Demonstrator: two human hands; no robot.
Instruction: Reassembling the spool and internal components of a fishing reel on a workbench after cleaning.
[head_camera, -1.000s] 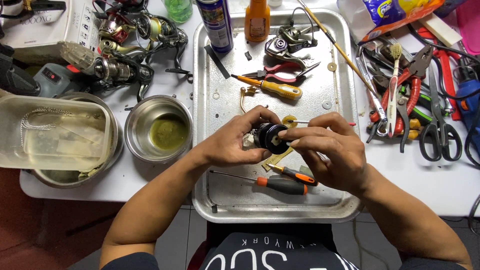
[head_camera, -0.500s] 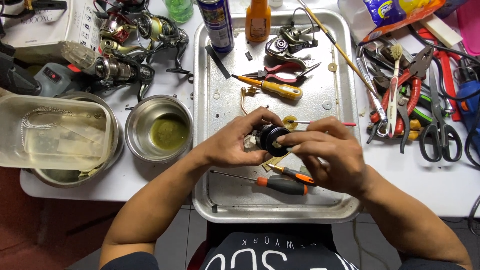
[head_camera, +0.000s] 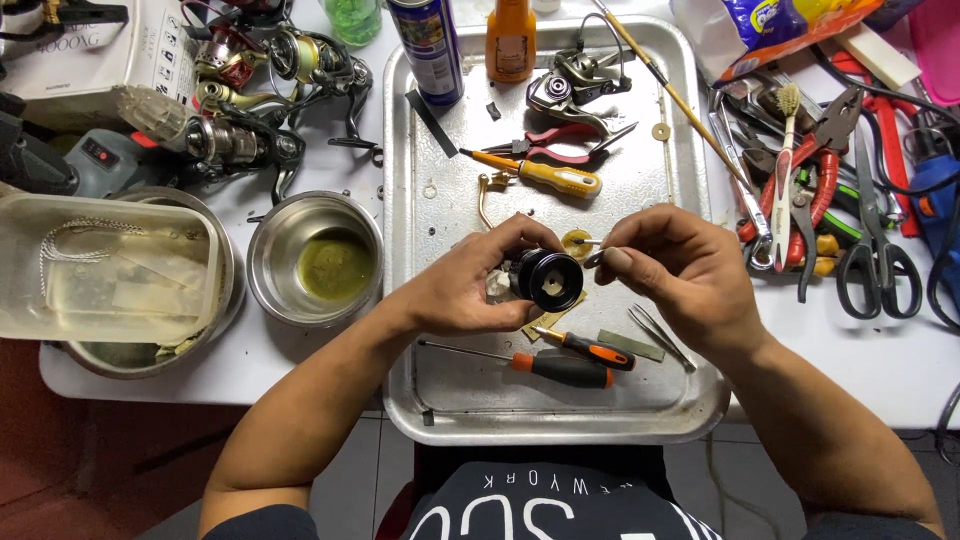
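**Reel part held, small piece beside it**

Tray (head_camera: 700, 400) near the counter's front edge carries the work. Above its middle, the left hand (head_camera: 460, 295) grips a black reel spool (head_camera: 549, 280); the right hand (head_camera: 680, 270) pinches a tiny part beside it, apparently unfitted. Screwdrivers (head_camera: 560, 365) lie below.

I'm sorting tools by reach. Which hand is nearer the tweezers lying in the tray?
Right. The right hand hovers just above the tweezers; the left hand, holding the black spool, is farther off to their left.
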